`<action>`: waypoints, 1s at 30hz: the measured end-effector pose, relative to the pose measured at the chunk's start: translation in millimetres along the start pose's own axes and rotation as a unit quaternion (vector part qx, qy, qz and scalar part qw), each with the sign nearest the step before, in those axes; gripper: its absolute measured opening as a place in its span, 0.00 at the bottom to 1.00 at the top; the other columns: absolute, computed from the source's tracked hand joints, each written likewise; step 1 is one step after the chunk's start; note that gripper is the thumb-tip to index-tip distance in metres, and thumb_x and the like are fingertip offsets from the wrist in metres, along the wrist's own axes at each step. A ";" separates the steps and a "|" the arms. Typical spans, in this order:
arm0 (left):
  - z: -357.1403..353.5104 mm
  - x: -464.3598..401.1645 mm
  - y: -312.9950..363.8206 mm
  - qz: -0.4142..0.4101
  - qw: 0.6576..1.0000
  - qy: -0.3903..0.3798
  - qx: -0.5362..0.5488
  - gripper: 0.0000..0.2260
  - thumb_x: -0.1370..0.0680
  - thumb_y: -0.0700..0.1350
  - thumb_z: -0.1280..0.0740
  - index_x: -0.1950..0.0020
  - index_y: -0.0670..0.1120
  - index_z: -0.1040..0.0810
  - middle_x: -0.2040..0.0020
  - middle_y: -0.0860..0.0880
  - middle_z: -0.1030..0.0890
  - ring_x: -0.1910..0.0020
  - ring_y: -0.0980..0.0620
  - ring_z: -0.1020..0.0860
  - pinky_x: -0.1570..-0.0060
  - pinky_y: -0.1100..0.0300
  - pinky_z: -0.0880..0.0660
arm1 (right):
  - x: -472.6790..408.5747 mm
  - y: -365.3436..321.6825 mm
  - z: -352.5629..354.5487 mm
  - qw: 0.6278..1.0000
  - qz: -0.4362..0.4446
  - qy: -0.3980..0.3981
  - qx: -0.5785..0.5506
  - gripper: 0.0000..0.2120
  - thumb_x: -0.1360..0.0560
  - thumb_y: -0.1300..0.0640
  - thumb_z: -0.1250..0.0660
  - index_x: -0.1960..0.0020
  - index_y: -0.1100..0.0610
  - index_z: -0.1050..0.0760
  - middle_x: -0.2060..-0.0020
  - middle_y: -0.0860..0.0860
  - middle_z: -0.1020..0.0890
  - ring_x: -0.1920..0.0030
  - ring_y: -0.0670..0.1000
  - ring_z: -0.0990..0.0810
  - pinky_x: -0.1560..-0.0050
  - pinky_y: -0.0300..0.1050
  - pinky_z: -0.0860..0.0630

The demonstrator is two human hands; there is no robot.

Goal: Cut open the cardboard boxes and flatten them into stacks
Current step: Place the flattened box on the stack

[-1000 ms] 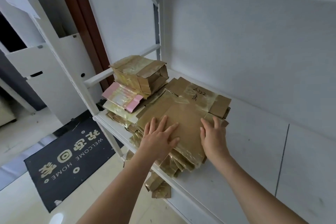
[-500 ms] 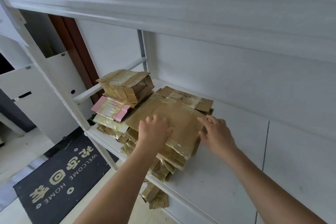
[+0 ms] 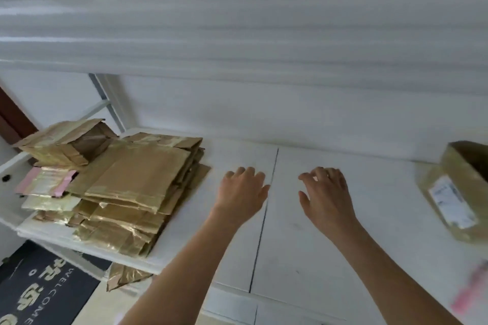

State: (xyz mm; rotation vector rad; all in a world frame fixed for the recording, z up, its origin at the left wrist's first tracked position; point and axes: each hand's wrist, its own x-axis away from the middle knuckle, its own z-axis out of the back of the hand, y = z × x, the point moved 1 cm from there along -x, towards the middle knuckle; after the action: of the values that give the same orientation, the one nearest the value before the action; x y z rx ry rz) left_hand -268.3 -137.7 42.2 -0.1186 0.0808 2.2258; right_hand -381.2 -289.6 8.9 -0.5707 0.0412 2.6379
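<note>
Both empty, fingers loose: left hand (image 3: 241, 190) and right hand (image 3: 326, 192), mid-frame over the white shelf (image 3: 290, 245). Next uncut taped box (image 3: 459, 190) at far right edge, nearer the right hand. Flattened stack (image 3: 137, 182) off left.

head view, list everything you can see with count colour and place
flat stack: one pile, brown and taped, left end of shelf
folded box: one, brown, on the stack's far left
pink card: one, pink, left edge of the stack
box: one, brown with a white label, unflattened, right end of shelf
shelf: one, white, seam down the middle
scrap: one, brown, on the floor below the shelf
mat: one, black with pale lettering, floor lower left
left hand: empty, over the shelf beside the stack
right hand: empty, right of the seam
</note>
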 end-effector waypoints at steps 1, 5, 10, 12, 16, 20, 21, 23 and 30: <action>-3.7 -5.6 24.4 -0.014 1.000 -0.001 0.003 0.17 0.17 0.54 0.45 0.36 0.47 0.26 0.41 0.48 0.24 0.39 0.47 0.26 0.42 0.53 0.31 | 10.6 22.3 3.8 1.000 -0.012 -0.003 0.012 0.15 0.35 0.58 0.21 0.49 0.57 0.18 0.53 0.56 0.19 0.51 0.61 0.22 0.42 0.63 0.24; -16.8 -26.4 121.7 -0.079 0.997 -0.001 -0.006 0.16 0.17 0.54 0.44 0.36 0.47 0.25 0.39 0.47 0.24 0.38 0.47 0.26 0.40 0.52 0.30 | 47.6 110.8 19.6 0.996 -0.069 -0.030 0.048 0.15 0.34 0.56 0.22 0.49 0.57 0.18 0.51 0.57 0.19 0.49 0.61 0.22 0.40 0.63 0.26; -19.9 -48.2 220.3 -0.132 0.991 0.000 -0.010 0.16 0.17 0.53 0.45 0.36 0.46 0.26 0.38 0.47 0.25 0.39 0.47 0.26 0.42 0.53 0.30 | 75.7 211.5 38.1 0.985 -0.143 -0.023 0.089 0.14 0.34 0.57 0.22 0.50 0.58 0.18 0.47 0.60 0.20 0.45 0.64 0.23 0.40 0.63 0.26; -20.8 -56.6 250.5 -0.140 0.990 0.000 -0.014 0.16 0.16 0.53 0.45 0.36 0.46 0.26 0.37 0.46 0.25 0.39 0.47 0.26 0.41 0.52 0.30 | 82.8 246.7 41.8 0.978 -0.178 -0.025 0.103 0.13 0.34 0.58 0.22 0.51 0.57 0.18 0.44 0.62 0.22 0.43 0.65 0.26 0.38 0.65 0.28; -22.5 -66.3 292.9 -0.150 0.988 -0.005 -0.029 0.16 0.16 0.52 0.46 0.36 0.46 0.26 0.37 0.46 0.26 0.38 0.47 0.27 0.42 0.52 0.30 | 92.7 297.9 40.4 0.962 -0.238 -0.077 0.114 0.11 0.28 0.55 0.27 0.47 0.52 0.19 0.27 0.63 0.35 0.31 0.64 0.35 0.29 0.64 0.40; -26.0 -69.2 310.6 -0.145 0.988 -0.007 -0.047 0.16 0.16 0.52 0.46 0.36 0.46 0.26 0.38 0.47 0.26 0.40 0.48 0.26 0.44 0.54 0.29 | 101.5 322.5 29.3 0.949 -0.248 -0.142 0.134 0.15 0.22 0.49 0.35 0.36 0.47 0.26 0.24 0.58 0.40 0.26 0.61 0.42 0.24 0.64 0.49; -26.6 -69.6 311.6 -0.142 0.989 -0.007 -0.050 0.16 0.16 0.52 0.46 0.37 0.46 0.26 0.38 0.48 0.26 0.41 0.48 0.25 0.45 0.54 0.29 | 99.6 324.4 28.9 0.952 -0.237 -0.139 0.135 0.16 0.22 0.49 0.35 0.34 0.47 0.26 0.27 0.55 0.36 0.26 0.59 0.41 0.25 0.65 0.50; -27.3 -67.4 309.1 -0.132 0.990 -0.010 -0.052 0.16 0.16 0.53 0.47 0.36 0.46 0.26 0.38 0.48 0.26 0.42 0.48 0.25 0.46 0.55 0.29 | 91.4 322.6 29.7 0.964 -0.202 -0.124 0.120 0.17 0.22 0.53 0.35 0.33 0.47 0.27 0.32 0.49 0.29 0.25 0.55 0.40 0.25 0.69 0.53; -16.0 -54.5 256.2 0.038 0.993 0.002 0.112 0.18 0.16 0.54 0.49 0.35 0.49 0.26 0.40 0.47 0.24 0.42 0.45 0.24 0.46 0.52 0.28 | 81.6 275.1 42.0 0.947 -0.118 0.035 -0.296 0.10 0.28 0.60 0.26 0.47 0.52 0.16 0.54 0.44 0.18 0.46 0.47 0.20 0.40 0.47 0.28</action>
State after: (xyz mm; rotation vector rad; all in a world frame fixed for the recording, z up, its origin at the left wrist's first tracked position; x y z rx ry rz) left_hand -437.0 -338.6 36.7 0.0039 0.3417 2.2762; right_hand -581.1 -499.5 -2.4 -0.8016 -0.7727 2.3701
